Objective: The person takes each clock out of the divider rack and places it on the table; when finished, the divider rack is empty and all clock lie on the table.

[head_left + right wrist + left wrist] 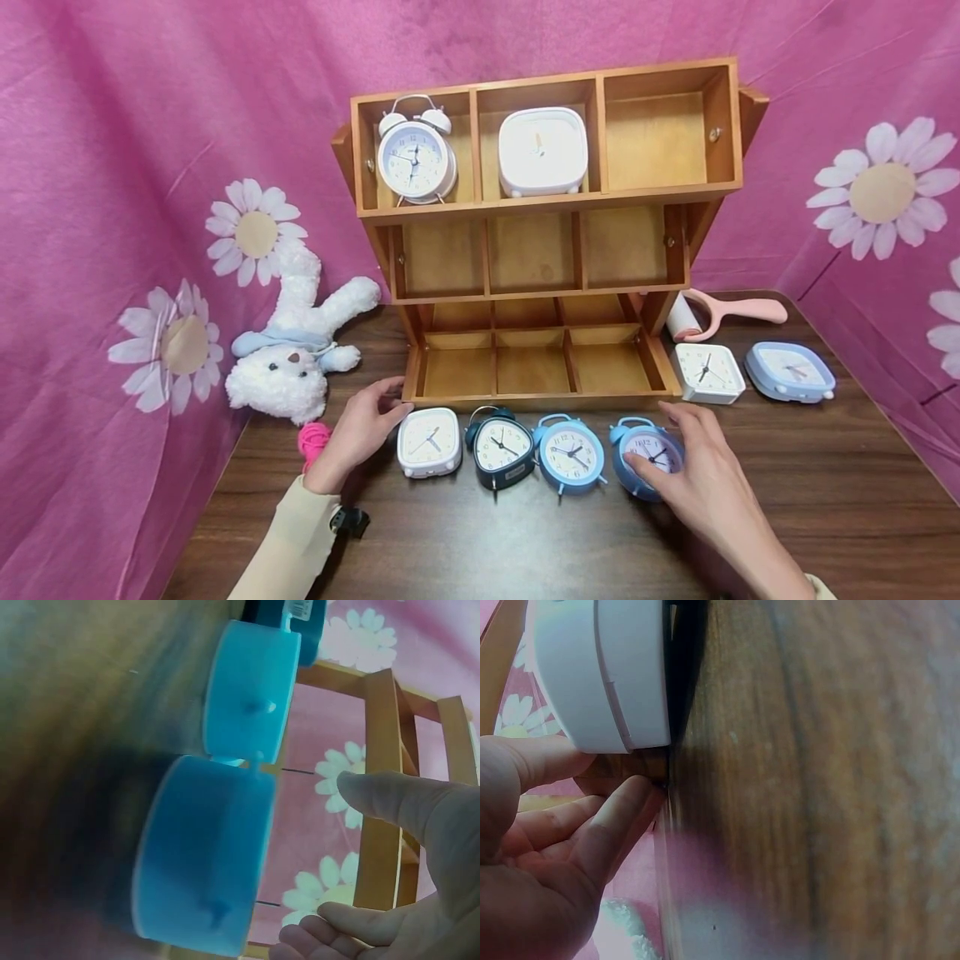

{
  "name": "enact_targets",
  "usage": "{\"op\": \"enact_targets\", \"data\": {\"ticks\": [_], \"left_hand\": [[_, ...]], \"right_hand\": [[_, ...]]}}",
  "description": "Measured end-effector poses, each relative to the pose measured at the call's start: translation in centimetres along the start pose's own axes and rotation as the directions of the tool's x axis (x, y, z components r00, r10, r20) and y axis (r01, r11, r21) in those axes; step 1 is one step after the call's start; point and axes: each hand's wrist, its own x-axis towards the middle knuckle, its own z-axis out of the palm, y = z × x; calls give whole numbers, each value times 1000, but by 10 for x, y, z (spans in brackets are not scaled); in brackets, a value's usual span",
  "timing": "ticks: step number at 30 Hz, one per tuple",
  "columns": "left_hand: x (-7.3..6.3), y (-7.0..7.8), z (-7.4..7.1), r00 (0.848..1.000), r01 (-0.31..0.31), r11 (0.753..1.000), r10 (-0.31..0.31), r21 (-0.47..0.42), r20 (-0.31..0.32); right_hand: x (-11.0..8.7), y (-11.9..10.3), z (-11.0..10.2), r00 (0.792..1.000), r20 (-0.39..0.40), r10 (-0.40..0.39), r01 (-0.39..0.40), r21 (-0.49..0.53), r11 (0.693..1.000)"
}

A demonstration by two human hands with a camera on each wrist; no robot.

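My left hand [366, 429] is at the front left corner of a wooden shelf [540, 404], beside a white square alarm clock [429, 442]. In the left wrist view its extended thumb and fingers [611, 832] lie beside the shelf's base, the thumb right by the clock's edge. My right hand [705, 475] is spread near the shelf's front right corner. Its thumb overlaps a blue twin-bell alarm clock [648, 446] in the head view; in the right wrist view the thumb stands apart from the blue clocks. A dark triangular clock [501, 450] and a light blue clock [572, 454] stand between.
In the shelf's top row are a white twin-bell clock [414, 162] and a white rounded clock [543, 150]. Right of the shelf lie a white clock [708, 373], a blue clock [789, 372] and a pink lint roller [738, 310]. A white plush bear [288, 358] and pink item [312, 442] lie left.
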Motion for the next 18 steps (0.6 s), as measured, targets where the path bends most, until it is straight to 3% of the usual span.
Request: {"op": "enact_targets", "data": {"ticks": [6, 12, 18], "left_hand": [[-1, 0, 0, 1000, 5, 1000, -5, 4, 5], [0, 0, 0, 1000, 7, 1000, -7, 7, 4], [0, 0, -1, 1000, 6, 1000, -6, 8, -3]], "right_hand": [[12, -10, -5, 995, -83, -55, 60, 56, 997], [27, -25, -9, 974, -206, -93, 118, 116, 986], [47, -48, -23, 973, -210, -91, 118, 123, 985]]}}
